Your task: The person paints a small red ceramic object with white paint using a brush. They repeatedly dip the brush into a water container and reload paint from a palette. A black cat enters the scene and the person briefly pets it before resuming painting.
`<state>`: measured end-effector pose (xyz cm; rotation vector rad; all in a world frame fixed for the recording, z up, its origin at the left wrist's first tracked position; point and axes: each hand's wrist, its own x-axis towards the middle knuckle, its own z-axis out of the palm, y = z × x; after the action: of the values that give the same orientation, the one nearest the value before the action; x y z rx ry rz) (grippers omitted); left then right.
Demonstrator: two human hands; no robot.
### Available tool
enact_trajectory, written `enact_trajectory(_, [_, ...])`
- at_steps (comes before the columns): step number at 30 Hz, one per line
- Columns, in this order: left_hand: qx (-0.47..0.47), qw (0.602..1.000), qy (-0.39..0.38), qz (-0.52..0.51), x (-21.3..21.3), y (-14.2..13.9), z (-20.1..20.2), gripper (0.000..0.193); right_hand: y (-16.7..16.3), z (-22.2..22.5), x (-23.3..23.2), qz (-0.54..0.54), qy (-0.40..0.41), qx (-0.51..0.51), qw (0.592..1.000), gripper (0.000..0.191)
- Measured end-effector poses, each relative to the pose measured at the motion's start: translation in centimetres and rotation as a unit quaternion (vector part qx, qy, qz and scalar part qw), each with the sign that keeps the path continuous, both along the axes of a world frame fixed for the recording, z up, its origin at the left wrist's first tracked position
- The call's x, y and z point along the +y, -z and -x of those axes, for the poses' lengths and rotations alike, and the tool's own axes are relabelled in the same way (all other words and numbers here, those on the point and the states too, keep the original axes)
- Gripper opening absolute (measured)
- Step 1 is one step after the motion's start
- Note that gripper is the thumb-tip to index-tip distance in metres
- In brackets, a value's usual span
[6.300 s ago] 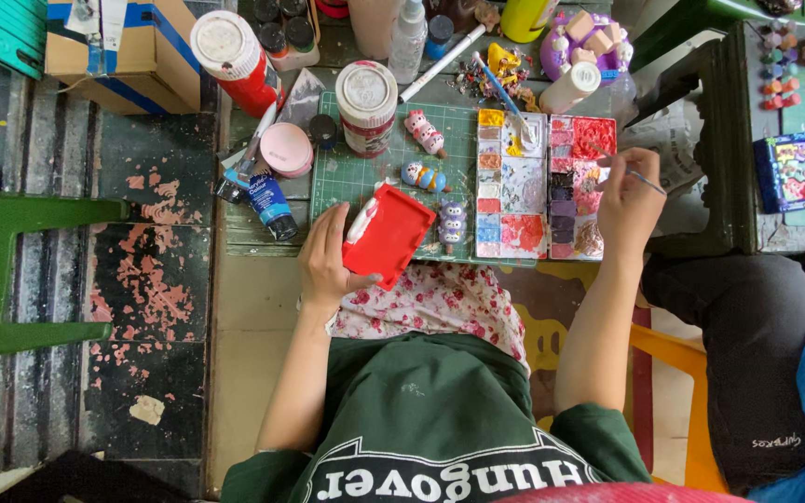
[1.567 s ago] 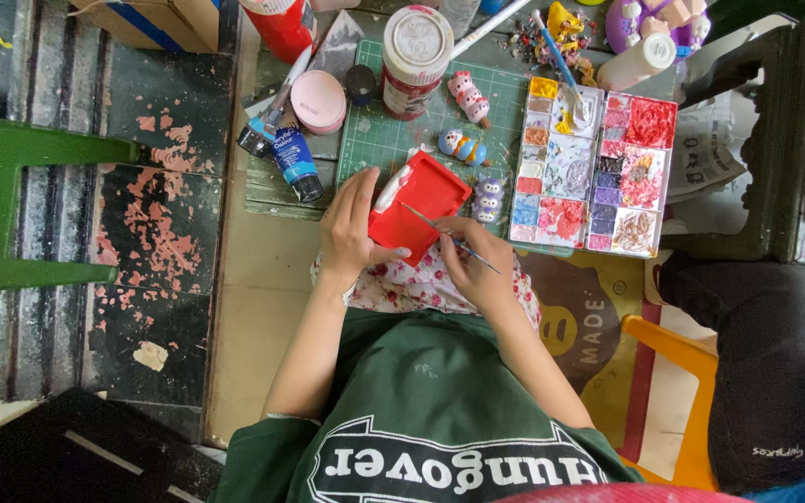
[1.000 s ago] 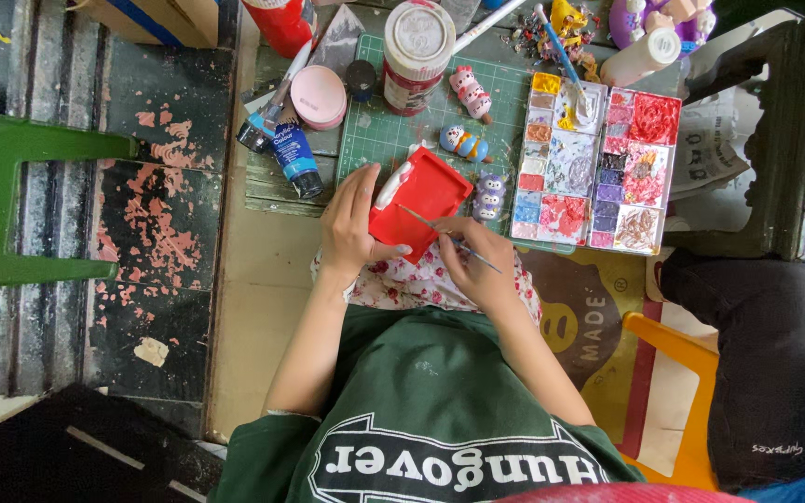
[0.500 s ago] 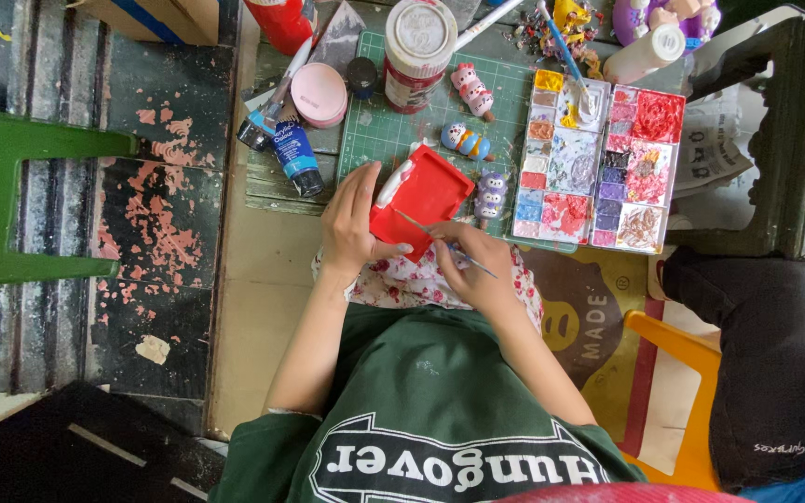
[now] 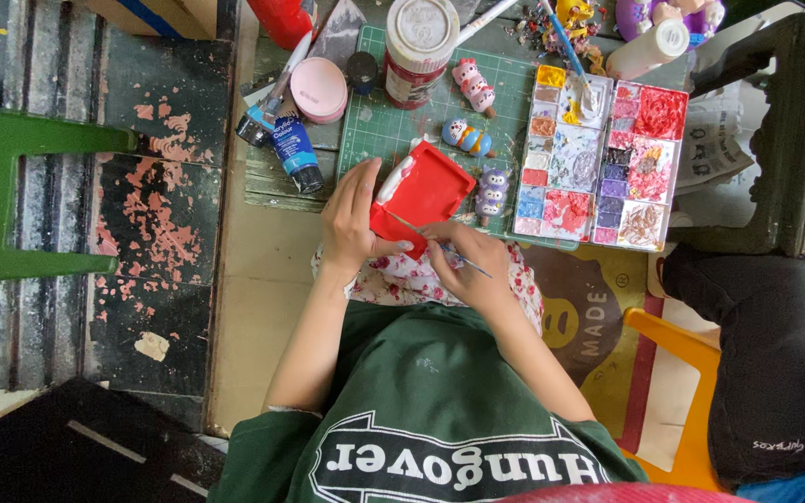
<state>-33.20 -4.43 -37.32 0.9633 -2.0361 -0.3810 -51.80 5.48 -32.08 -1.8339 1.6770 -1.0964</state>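
Head view: red piece (image 5: 424, 194) at frame centre, over the green mat (image 5: 375, 140). Left hand (image 5: 351, 219) clamps its lower left edge; right hand (image 5: 468, 261) pinches a thin brush (image 5: 440, 247), tip on the red face. Palette (image 5: 598, 158) lies to the right, small figurines (image 5: 473, 140) just above. Risk, as judged: a slipping grip would smear wet paint onto fingers.
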Motion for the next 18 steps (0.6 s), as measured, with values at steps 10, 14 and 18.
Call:
enact_trajectory(10, [0.003, 1.0, 0.002, -0.001, 0.09, 0.3, -0.02, 0.114, 0.31, 0.29, 0.08, -0.003, 0.01, -0.034, 0.999, 0.014])
enact_trajectory(14, [0.001, 1.0, 0.002, 0.002, -0.04, 0.29, 0.01, 0.114, 0.33, 0.54, 0.06, -0.017, 0.035, -0.024, 0.999, 0.012])
enact_trajectory(18, [0.001, 1.0, -0.002, -0.001, -0.06, 0.31, -0.01, 0.113, 0.55, 0.73, -0.09, -0.015, 0.051, -0.028, 0.998, 0.012])
